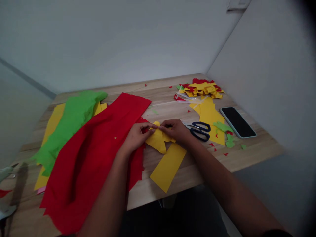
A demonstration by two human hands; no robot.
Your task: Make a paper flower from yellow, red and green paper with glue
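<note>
Both hands meet over a small piece of yellow crepe paper [156,142], cut into pointed, petal-like shapes. My left hand [138,134] pinches its upper edge between thumb and index finger. From the other side my right hand [175,130] pinches the same edge, fingertips nearly touching the left ones. Just below lies a flat yellow paper rectangle [168,167]. A pair of scissors [199,130] with dark blue handles rests right beside my right hand, its blades partly hidden. Under my left forearm spreads a large sheet of red crepe paper [98,154].
Green crepe paper [71,121] lies on yellow sheets at the left. A hot glue gun [6,172] stands at the left edge. At the right are a phone [238,121], yellow pieces [208,110], glue sticks [189,99] and a heap of cut paper [203,89]. Scraps dot the table.
</note>
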